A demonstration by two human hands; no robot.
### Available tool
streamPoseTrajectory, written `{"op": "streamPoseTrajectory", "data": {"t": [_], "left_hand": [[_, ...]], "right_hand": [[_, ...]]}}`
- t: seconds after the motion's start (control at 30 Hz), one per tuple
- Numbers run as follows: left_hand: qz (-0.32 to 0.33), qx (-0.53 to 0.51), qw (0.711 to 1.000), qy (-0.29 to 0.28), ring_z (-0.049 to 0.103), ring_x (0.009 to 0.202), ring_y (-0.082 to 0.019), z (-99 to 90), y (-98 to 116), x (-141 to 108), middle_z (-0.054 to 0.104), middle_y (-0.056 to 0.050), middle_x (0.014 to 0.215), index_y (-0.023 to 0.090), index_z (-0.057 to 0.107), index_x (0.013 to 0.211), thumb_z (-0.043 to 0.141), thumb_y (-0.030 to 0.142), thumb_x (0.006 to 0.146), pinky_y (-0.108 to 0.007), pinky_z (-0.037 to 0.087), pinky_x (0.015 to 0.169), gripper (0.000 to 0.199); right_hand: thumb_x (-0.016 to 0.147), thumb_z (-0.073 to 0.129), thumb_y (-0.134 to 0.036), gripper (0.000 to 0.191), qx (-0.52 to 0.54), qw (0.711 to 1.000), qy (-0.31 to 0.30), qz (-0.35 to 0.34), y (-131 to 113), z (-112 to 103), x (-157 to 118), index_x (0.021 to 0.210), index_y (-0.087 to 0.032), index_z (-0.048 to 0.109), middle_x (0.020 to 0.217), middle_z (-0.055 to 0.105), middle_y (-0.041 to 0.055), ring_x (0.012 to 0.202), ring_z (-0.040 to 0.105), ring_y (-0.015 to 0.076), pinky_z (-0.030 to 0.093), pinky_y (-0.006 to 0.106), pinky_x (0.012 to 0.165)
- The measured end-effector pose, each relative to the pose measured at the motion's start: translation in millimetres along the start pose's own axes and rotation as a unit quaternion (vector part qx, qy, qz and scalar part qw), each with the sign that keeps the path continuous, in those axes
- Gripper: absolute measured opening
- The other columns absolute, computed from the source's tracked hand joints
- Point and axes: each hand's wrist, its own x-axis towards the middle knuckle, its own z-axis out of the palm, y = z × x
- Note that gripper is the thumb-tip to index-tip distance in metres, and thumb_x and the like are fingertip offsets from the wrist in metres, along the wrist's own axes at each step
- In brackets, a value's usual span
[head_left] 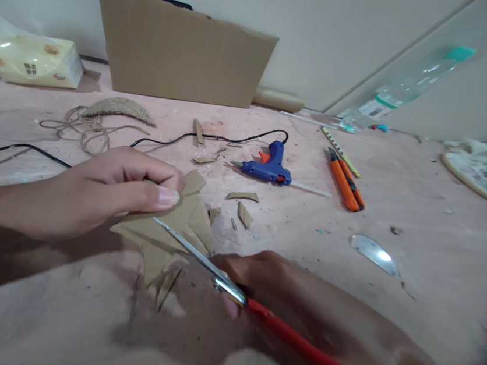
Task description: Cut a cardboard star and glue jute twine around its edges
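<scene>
My left hand (124, 186) is closed, thumb and fingers pinching an irregular piece of brown cardboard (177, 222) with creases and pointed, cut edges. A pair of scissors (215, 273) with metal blades and a long red handle lies across the cardboard's lower right part, its tip pointing toward my left thumb. My right hand (259, 275) is closed around the scissors near the pivot, and its fingertips sit close to the cardboard's right edge. Most of the right fingers are hidden. Small cardboard scraps (242, 196) are scattered just beyond the piece.
A blue glue gun (267, 165) with a black cord lies ahead, an orange utility knife (344, 182) and a striped pencil (339, 151) right of it. Twine (86, 129), a tissue pack (32, 62), a cardboard panel (183, 52), a plastic bottle (403, 92) and a shiny blade-shaped piece (373, 255) surround them.
</scene>
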Motion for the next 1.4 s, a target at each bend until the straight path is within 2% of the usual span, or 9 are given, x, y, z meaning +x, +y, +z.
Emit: {"op": "streamPoseTrajectory", "data": {"t": [0.1,0.3,0.43,0.57,0.7,0.8,1.1,1.3,1.4], "left_hand": [[-0.020,-0.061,0.996,-0.063,0.041,0.057,-0.010,0.1,2,0,0.041,0.003,0.064,0.021,0.048,0.062,0.065,0.041,0.088,-0.021,0.037,0.052,0.037],[-0.037,-0.082,0.994,-0.056,0.037,0.058,-0.012,1.0,2,-5,0.040,0.003,0.063,0.022,0.046,0.061,0.066,0.043,0.090,-0.025,0.030,0.054,0.041],[-0.029,-0.061,0.995,-0.076,0.037,0.058,-0.012,-2.2,0,-3,0.040,0.003,0.063,0.022,0.045,0.061,0.065,0.044,0.091,-0.026,0.029,0.054,0.042],[-0.001,-0.025,0.993,-0.119,0.041,0.058,-0.011,-7.5,1,1,0.042,0.003,0.063,0.020,0.045,0.061,0.062,0.042,0.094,-0.026,0.033,0.054,0.043],[0.005,-0.019,0.987,-0.161,0.046,0.056,-0.011,-9.7,1,3,0.046,0.003,0.063,0.020,0.045,0.063,0.058,0.041,0.098,-0.024,0.037,0.051,0.042],[-0.007,-0.025,0.989,-0.142,0.044,0.057,-0.012,-8.4,2,3,0.045,0.002,0.063,0.021,0.045,0.062,0.061,0.043,0.095,-0.024,0.038,0.051,0.043],[-0.027,-0.039,0.996,-0.072,0.044,0.058,-0.013,-5.7,4,0,0.046,0.002,0.061,0.022,0.049,0.057,0.070,0.044,0.087,-0.024,0.045,0.056,0.043],[-0.014,-0.030,0.997,-0.066,0.049,0.058,-0.013,-5.4,-1,0,0.049,0.003,0.062,0.021,0.053,0.058,0.071,0.043,0.088,-0.024,0.050,0.058,0.041],[-0.008,-0.036,0.995,-0.093,0.048,0.057,-0.012,-5.4,0,0,0.046,0.003,0.063,0.021,0.048,0.060,0.069,0.042,0.092,-0.023,0.050,0.057,0.043]], "right_hand": [[0.075,0.079,-0.053,0.034,0.014,1.000,-0.003,-0.004,0,1,0,0.085,-0.024,0.063,0.081,0.063,-0.0006,0.078,0.059,0.0205,0.051,0.031,0.071],[0.072,0.083,-0.049,0.036,0.024,0.999,-0.025,0.020,-2,2,0,0.088,-0.023,0.064,0.083,0.064,-0.0012,0.080,0.061,0.0209,0.050,0.030,0.069],[0.078,0.077,-0.048,0.031,0.023,0.999,-0.014,0.019,-2,2,3,0.081,-0.022,0.060,0.078,0.054,-0.0024,0.073,0.050,0.0162,0.045,0.028,0.066],[0.071,0.086,-0.069,0.057,0.037,0.999,-0.033,0.006,0,2,5,0.077,-0.023,0.053,0.072,0.046,-0.0049,0.066,0.037,0.0130,0.030,0.025,0.053],[0.077,0.082,-0.041,0.039,-0.010,0.999,-0.034,-0.012,0,2,5,0.075,-0.023,0.048,0.075,0.048,-0.0055,0.069,0.038,0.0119,0.028,0.025,0.057],[0.073,0.080,-0.034,0.031,-0.001,0.999,-0.035,-0.020,2,2,6,0.076,-0.022,0.052,0.076,0.050,-0.0053,0.070,0.040,0.0115,0.030,0.025,0.058],[0.076,0.084,-0.070,0.058,0.018,0.999,-0.006,-0.030,5,7,6,0.073,-0.022,0.052,0.074,0.051,-0.0042,0.067,0.040,0.0124,0.030,0.027,0.056],[0.085,0.082,-0.048,0.044,0.029,0.999,-0.004,-0.039,-2,5,3,0.072,-0.023,0.049,0.074,0.051,-0.0032,0.068,0.042,0.0136,0.032,0.028,0.057],[0.079,0.085,-0.040,0.040,0.002,1.000,-0.011,-0.024,-2,4,4,0.072,-0.023,0.050,0.074,0.052,-0.0045,0.067,0.044,0.0125,0.033,0.027,0.056]]}}
